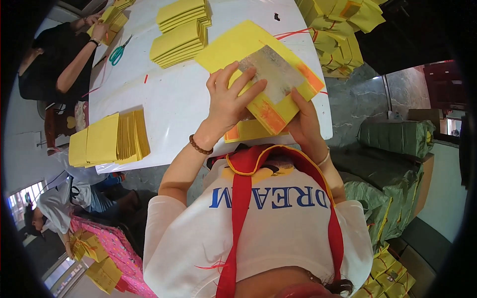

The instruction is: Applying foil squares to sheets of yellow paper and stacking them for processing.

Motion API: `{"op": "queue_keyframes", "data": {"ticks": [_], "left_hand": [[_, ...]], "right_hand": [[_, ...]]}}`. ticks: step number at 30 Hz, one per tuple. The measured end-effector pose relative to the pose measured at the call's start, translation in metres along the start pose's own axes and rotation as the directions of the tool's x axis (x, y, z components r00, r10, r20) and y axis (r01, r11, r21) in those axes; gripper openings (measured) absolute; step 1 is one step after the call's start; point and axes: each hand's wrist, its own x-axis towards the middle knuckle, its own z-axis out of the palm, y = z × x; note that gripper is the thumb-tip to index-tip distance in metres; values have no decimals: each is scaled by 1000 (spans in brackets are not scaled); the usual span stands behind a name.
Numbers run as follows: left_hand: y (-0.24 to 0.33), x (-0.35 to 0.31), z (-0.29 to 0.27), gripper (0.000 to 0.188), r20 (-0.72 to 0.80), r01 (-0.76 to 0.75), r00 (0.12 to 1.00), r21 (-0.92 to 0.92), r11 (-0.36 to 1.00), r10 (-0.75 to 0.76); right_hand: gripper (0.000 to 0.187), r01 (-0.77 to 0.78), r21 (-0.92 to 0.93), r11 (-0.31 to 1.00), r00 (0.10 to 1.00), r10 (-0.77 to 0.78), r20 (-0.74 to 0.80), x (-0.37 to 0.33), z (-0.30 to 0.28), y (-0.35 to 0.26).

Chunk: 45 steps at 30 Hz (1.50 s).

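Observation:
Before me at the table edge, a yellow paper sheet (226, 47) with a silvery foil square (273, 72) and orange printed bands lies tilted over other yellow paper. My left hand (228, 97) rests on its left side, fingers spread across the paper and the foil edge; a brown bead bracelet circles that wrist. At the lower right edge my right hand (305, 119) grips the sheet, thumb on top and the other fingers hidden beneath. Under the sheet, another yellow piece (256, 130) with an orange band shows near my body.
Yellow paper bundles (179, 42) stand on the white table (174, 94), with another stack (112, 139) at its left corner. Teal-handled scissors (118, 53) lie near a co-worker's arm (77, 69). Tied yellow bundles (340, 49) are at the right, above green wrapped packages (395, 139).

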Motion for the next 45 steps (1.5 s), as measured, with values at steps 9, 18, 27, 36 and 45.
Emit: {"op": "queue_keyframes", "data": {"ticks": [9, 18, 27, 36, 45], "left_hand": [[-15, -2, -11, 25, -7, 19, 1000, -431, 902, -25], [-6, -27, -14, 27, 179, 2, 981, -383, 924, 72], [-2, -55, -17, 28, 337, 119, 940, -453, 884, 46], [3, -58, -15, 31, 308, 206, 950, -513, 833, -46], [1, -43, -10, 35, 163, 268, 963, -463, 845, -216]], "right_hand": [[59, 323, -818, 476, 939, -268, 215, -6, -48, -25], [29, 537, -752, 382, 841, -170, 514, 13, -74, -24], [21, 489, -835, 254, 869, -51, 493, -1, -66, -22], [26, 422, -804, 419, 903, -119, 413, -8, -56, -11], [14, 575, -764, 291, 817, -239, 524, 7, -81, -41]]}}
